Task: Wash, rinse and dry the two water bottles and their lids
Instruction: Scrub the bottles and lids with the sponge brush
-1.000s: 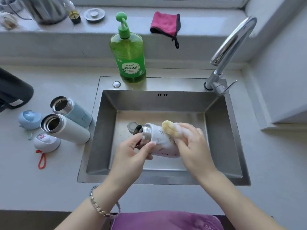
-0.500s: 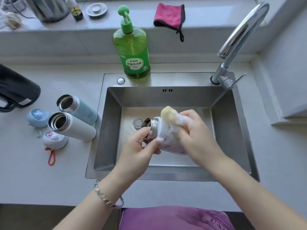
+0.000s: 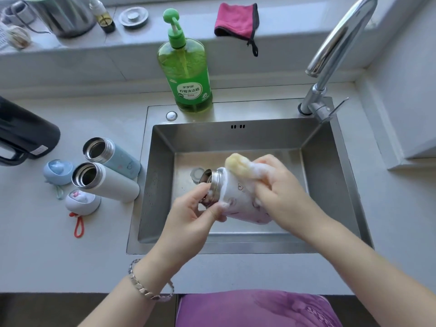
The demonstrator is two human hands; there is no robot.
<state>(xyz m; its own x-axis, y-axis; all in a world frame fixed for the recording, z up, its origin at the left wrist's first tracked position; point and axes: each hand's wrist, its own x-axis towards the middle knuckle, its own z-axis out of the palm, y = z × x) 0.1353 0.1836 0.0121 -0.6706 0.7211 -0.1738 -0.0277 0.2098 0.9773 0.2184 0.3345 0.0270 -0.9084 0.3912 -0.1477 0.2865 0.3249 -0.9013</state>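
Bottle has its base hidden by right hand holding sponge.

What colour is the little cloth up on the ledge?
The cloth is pink with a dark edge; the head view shows it.

- Left hand grips the steel neck of the printed bottle, which is tilted over the sink with its mouth toward 10 o'clock.
- Right hand holds the sudsy sponge against the bottle's 1 o'clock side.
- Small lid on the sink floor, just beyond the bottle's mouth.
- Counter, 9 o'clock of the sink: blue bottle and white bottle, both open, side by side; blue lid and white lid just beside them.
- Soap bottle at 12, faucet at 2.
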